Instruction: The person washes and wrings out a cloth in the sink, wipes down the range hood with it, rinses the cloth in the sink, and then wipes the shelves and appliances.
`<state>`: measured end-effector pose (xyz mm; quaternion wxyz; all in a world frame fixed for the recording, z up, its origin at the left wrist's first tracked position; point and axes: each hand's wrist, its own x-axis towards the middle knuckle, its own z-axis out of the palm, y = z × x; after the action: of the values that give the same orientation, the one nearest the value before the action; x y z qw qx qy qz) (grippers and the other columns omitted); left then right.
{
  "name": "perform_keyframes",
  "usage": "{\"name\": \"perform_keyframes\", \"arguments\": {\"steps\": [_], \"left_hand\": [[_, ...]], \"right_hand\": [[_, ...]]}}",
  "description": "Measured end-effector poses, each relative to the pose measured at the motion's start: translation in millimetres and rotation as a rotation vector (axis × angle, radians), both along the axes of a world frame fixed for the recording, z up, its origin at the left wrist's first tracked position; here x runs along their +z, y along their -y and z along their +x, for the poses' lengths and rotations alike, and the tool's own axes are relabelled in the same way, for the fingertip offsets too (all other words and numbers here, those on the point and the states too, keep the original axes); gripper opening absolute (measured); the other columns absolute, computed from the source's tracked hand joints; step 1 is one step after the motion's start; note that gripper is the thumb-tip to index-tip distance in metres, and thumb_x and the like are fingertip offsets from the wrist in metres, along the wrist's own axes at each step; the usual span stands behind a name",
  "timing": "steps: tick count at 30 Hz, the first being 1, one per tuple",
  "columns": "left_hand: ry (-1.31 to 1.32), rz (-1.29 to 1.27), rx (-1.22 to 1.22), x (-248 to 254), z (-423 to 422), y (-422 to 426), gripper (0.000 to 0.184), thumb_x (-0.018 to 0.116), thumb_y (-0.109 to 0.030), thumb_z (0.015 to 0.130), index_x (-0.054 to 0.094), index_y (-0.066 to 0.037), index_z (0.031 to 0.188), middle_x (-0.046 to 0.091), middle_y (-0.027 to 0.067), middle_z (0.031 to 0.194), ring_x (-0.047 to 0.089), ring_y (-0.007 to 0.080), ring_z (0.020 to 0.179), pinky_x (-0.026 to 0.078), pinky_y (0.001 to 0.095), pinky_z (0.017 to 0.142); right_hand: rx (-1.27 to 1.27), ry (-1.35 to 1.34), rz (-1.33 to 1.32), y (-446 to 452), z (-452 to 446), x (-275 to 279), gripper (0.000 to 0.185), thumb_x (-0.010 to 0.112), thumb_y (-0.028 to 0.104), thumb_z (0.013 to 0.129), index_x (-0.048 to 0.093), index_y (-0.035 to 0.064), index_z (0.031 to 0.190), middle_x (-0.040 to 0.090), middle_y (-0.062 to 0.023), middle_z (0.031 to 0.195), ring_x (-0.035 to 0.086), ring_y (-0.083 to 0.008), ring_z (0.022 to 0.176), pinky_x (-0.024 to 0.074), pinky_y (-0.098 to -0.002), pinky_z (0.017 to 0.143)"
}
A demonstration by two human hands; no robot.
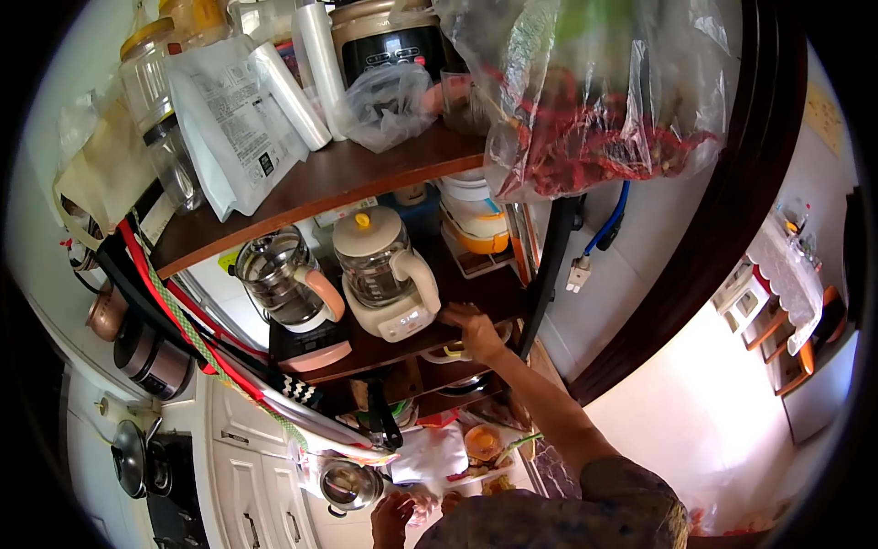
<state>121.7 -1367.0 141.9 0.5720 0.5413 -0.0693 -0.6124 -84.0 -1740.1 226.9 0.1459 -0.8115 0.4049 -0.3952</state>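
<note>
My right hand [471, 331] reaches over the middle shelf, its fingers apart at the right side of a cream electric kettle [389, 316] with a glass body and a beige lid. Whether the fingertips touch the kettle base is unclear. Left of that kettle, a glass pot [282, 284] with a pink handle stands on a dark base. Low in the view is my left hand [391, 518], beside a pinkish thing [422, 506] that I cannot make out; its fingers are partly hidden.
Bags, jars and a cooker [389, 46] crowd the upper shelf [366, 174]. A clear bag of red items [604, 137] hangs over its right end. White containers [474, 206] sit behind the kettles. Below are a metal pot [350, 485] and an orange bowl [483, 443]. A dark doorframe [677, 265] curves at right.
</note>
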Motion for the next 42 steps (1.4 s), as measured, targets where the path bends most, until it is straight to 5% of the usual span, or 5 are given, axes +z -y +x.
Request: {"name": "perform_keyframes", "arguments": {"steps": [7, 10, 20, 29, 42], "left_hand": [[0.117, 0.053, 0.084, -12.6, 4.8, -35.4, 0.036, 0.038, -0.015, 0.092, 0.038, 0.006, 0.121, 0.049, 0.0194, 0.116, 0.050, 0.0306, 0.107, 0.045, 0.0365, 0.087], [0.150, 0.067, 0.133, -17.5, 4.2, -59.9, 0.039, 0.039, -0.020, 0.091, 0.040, 0.004, 0.121, 0.049, 0.0185, 0.118, 0.050, 0.0299, 0.105, 0.043, 0.0351, 0.088], [-0.029, 0.089, 0.215, -7.3, -5.3, -45.1, 0.036, 0.041, -0.020, 0.091, 0.043, 0.001, 0.120, 0.051, 0.0172, 0.118, 0.052, 0.0289, 0.104, 0.045, 0.0343, 0.087], [-0.116, 0.078, 0.305, -31.4, 5.6, -30.2, 0.029, 0.045, -0.018, 0.088, 0.046, 0.000, 0.110, 0.059, 0.0190, 0.099, 0.059, 0.0293, 0.082, 0.049, 0.0354, 0.069], [-0.147, 0.069, 0.422, -24.8, 12.8, -41.9, 0.029, 0.044, -0.020, 0.089, 0.047, 0.000, 0.110, 0.059, 0.0176, 0.098, 0.058, 0.0275, 0.078, 0.047, 0.0336, 0.065]], "right_hand": [[0.006, 0.248, -0.088, 113.2, 33.3, 36.4, 0.040, 0.045, -0.011, 0.072, 0.056, 0.0000, 0.109, 0.055, -0.0249, 0.107, 0.053, -0.0367, 0.098, 0.0454, -0.0367, 0.081], [0.336, 0.100, 0.327, 218.7, 52.2, -43.0, 0.045, 0.055, 0.020, 0.078, 0.048, 0.0032, 0.120, 0.053, -0.0234, 0.114, 0.050, -0.0365, 0.105, 0.0407, -0.0389, 0.087], [-0.016, -0.194, 0.404, 130.0, 32.4, -24.8, 0.029, 0.049, 0.011, 0.075, 0.057, -0.0107, 0.093, 0.057, -0.0290, 0.100, 0.056, -0.0428, 0.091, 0.0452, -0.0424, 0.083], [-0.387, -0.260, -0.305, -19.6, 55.6, -19.8, 0.041, 0.048, 0.003, 0.073, 0.049, -0.0108, 0.112, 0.049, -0.0259, 0.116, 0.048, -0.0393, 0.107, 0.0396, -0.0446, 0.087], [0.031, -0.204, -0.467, -67.2, 187.0, -4.0, 0.033, 0.054, 0.009, 0.063, 0.058, -0.0063, 0.092, 0.057, -0.0157, 0.089, 0.052, -0.0268, 0.080, 0.0437, -0.0359, 0.074]]}}
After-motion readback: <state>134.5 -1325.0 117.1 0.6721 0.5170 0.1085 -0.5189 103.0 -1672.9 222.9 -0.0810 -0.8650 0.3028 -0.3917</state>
